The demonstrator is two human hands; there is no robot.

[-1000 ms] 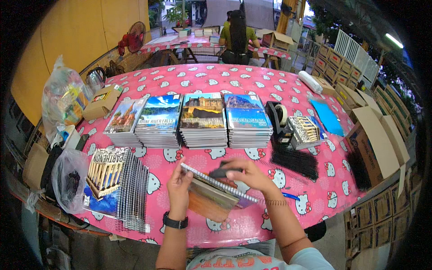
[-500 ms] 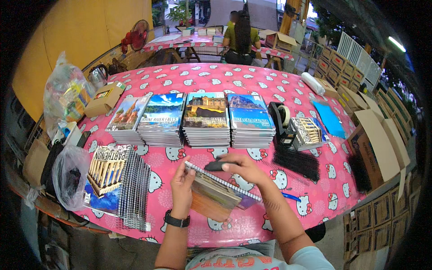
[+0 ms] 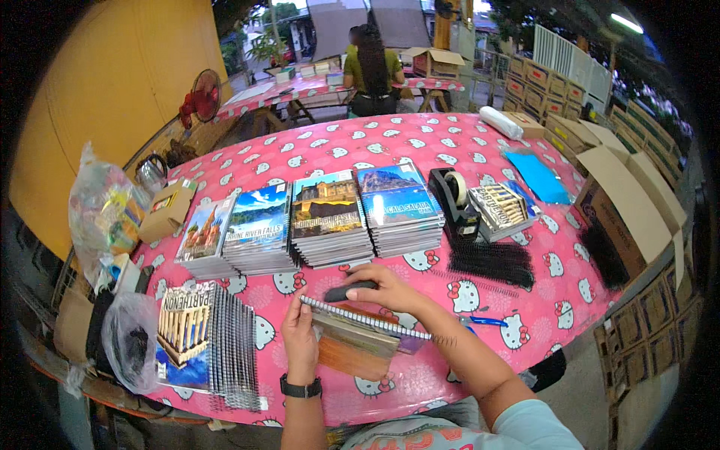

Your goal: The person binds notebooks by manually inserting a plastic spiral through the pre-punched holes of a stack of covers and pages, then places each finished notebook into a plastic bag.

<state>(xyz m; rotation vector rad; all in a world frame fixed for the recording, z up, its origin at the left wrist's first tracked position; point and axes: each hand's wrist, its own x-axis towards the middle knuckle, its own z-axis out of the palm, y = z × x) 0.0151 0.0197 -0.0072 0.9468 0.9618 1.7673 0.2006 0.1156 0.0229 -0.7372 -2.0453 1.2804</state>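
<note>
My left hand [image 3: 300,341] grips a spiral-bound notebook [image 3: 356,351] by its left end, with the spine facing away from me. A thin black coil [image 3: 445,340] sticks out past the spine's right end, by my right forearm. In my right hand [image 3: 391,289] is a dark, rounded handheld object [image 3: 348,291]; its exact kind cannot be made out. It sits just beyond the spine's left part, and whether it touches the coil is unclear. To the left lies a fanned stack of coil-bound notebooks [image 3: 187,337] with temple covers.
Stacks of landscape-cover notebooks [image 3: 330,210] line the table's middle. To their right stand a tape dispenser [image 3: 459,214] and temple-cover notebooks [image 3: 501,210]. Black coils [image 3: 491,264] and blue-handled pliers [image 3: 486,321] lie right. Open cartons [image 3: 619,210] flank the table; a person [image 3: 371,71] sits beyond.
My view has shifted, so the table's contents appear lower and turned slightly. Both hands keep their holds; the dark object is slightly closer to the spine's left end.
</note>
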